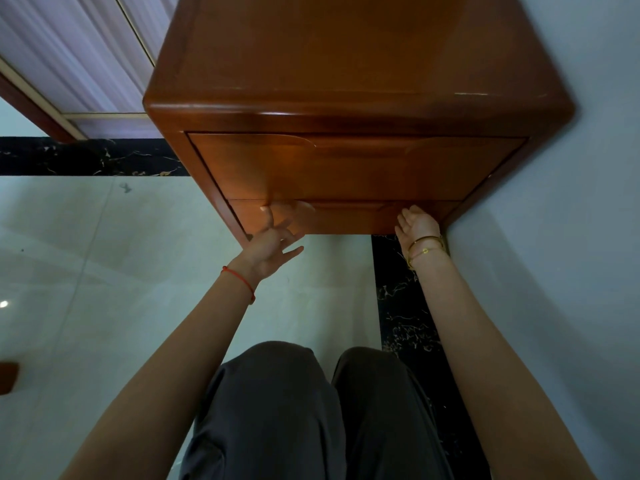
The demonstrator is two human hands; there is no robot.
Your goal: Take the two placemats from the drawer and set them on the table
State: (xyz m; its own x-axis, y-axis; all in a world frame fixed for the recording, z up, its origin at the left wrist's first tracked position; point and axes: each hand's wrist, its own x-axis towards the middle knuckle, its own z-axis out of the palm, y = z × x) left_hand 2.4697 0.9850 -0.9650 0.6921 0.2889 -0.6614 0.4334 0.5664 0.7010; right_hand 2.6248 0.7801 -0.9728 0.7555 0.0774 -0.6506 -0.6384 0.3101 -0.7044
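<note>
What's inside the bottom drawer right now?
Nothing inside shows: the bottom drawer looks shut, only its wooden front visible. Left hand and right hand are at its front.

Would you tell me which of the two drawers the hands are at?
The lower drawer: the left hand and right hand are at its top edge; the upper drawer is untouched.

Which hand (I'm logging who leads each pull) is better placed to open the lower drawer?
Likely right. The right hand is palm-up with fingers tucked into the groove of the lower drawer; the left hand is spread, one fingertip touching the front.
</note>
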